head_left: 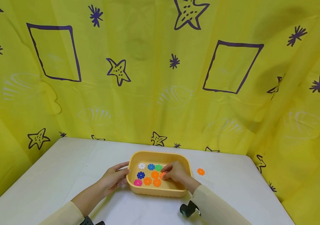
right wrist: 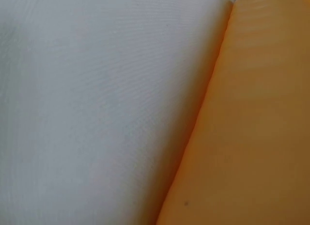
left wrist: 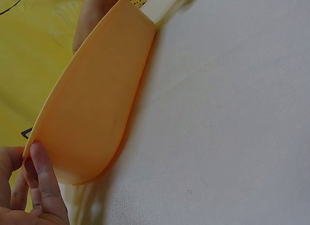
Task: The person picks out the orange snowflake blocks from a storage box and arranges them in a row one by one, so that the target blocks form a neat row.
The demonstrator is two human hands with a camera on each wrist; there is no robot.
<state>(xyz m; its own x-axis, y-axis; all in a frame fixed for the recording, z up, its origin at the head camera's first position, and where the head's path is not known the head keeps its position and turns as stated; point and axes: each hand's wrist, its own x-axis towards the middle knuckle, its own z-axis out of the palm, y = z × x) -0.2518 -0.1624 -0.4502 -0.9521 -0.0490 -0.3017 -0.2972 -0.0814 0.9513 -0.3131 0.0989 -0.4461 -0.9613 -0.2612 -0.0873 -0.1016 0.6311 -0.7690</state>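
Observation:
A shallow yellow-orange plastic basin (head_left: 160, 191) stands on the white table. My left hand (head_left: 113, 177) grips its left end, with thumb and fingers at the rim (left wrist: 30, 133) in the left wrist view. Inside the basin, my right hand (head_left: 178, 173) pinches an orange snowflake disc (head_left: 163, 175) between thumb and fingers. Around it lie more notched discs: white (head_left: 141, 166), blue (head_left: 151, 167), green (head_left: 158, 168), dark blue (head_left: 140, 175), pink (head_left: 138, 182) and several orange ones (head_left: 147, 181). In the right wrist view the hand is out of sight; only the basin's outer wall (right wrist: 256, 128) and tablecloth appear.
One orange disc (head_left: 200, 171) lies on the white tablecloth (head_left: 227, 184), to the right of the basin. A yellow curtain (head_left: 148, 103) with starfish and fish drawings hangs behind and along both sides of the table. A black device (head_left: 187, 210) sits under the right forearm.

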